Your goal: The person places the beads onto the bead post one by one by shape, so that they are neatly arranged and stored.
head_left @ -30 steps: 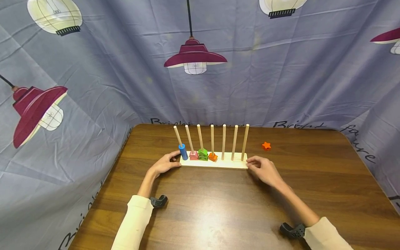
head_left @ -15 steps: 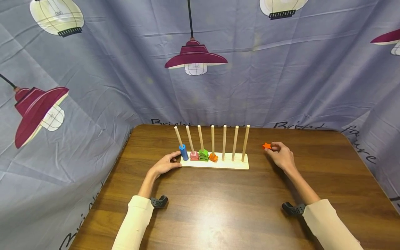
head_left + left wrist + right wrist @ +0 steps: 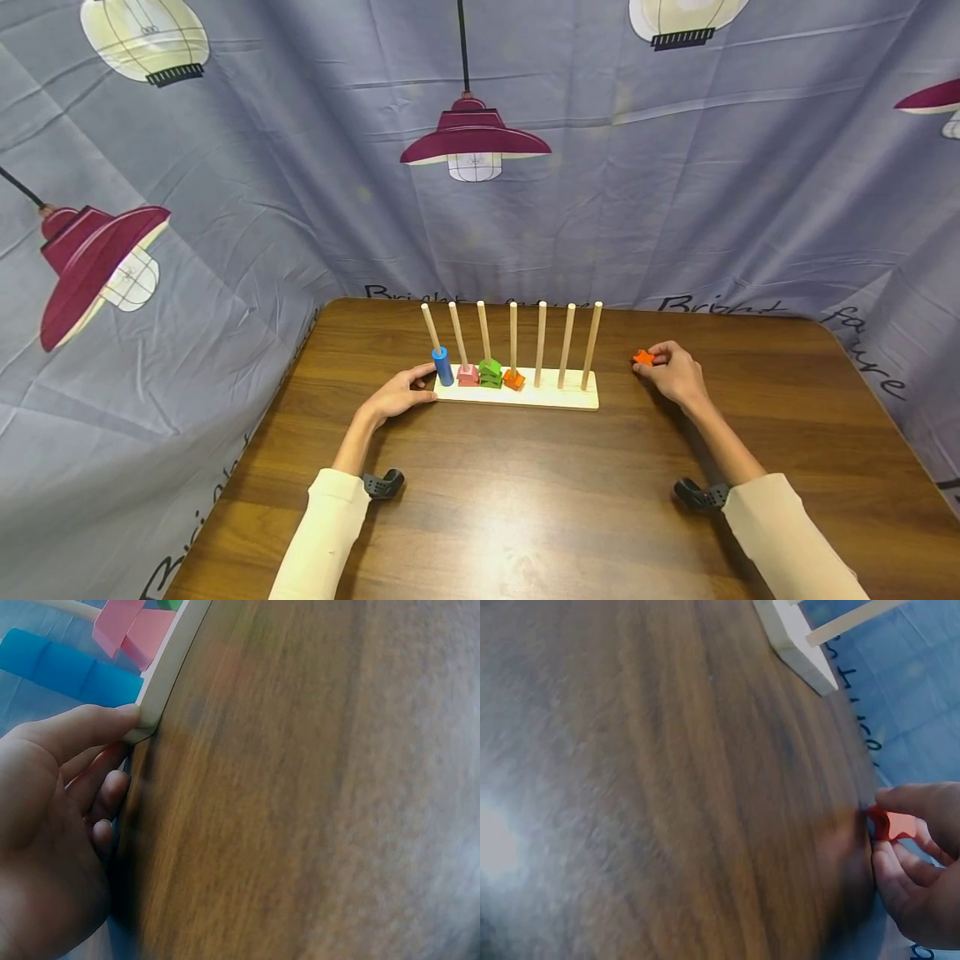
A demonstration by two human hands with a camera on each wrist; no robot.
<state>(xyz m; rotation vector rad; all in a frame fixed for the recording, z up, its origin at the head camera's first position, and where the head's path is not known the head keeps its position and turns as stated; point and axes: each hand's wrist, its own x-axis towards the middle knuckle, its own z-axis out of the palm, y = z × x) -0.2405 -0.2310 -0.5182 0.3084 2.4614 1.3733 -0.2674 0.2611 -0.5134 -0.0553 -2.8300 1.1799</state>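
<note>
A pale wooden peg board point(image 3: 551, 398) with several upright pegs stands on the table. My left hand point(image 3: 395, 396) grips its left end; in the left wrist view the thumb point(image 3: 112, 720) lies on the board's corner with the fingers curled beside it. On the leftmost pegs sit blue pieces point(image 3: 442, 367), pink pieces point(image 3: 468, 376), green pieces point(image 3: 490, 374) and an orange piece point(image 3: 513, 381). The three pegs on the right are bare. Right of the board, my right hand point(image 3: 678, 375) pinches an orange star-shaped block point(image 3: 900, 826) between thumb and fingers, low over the table.
The brown wooden table point(image 3: 495, 492) reaches back to a grey-blue curtain point(image 3: 600, 208) printed with lamps. Black camera mounts sit at the left wrist point(image 3: 384, 483) and the right wrist point(image 3: 699, 495).
My right hand has left the board's right end, moved right and back to the star, and taken hold of it. The star has shifted slightly forward. My left hand stays on the board.
</note>
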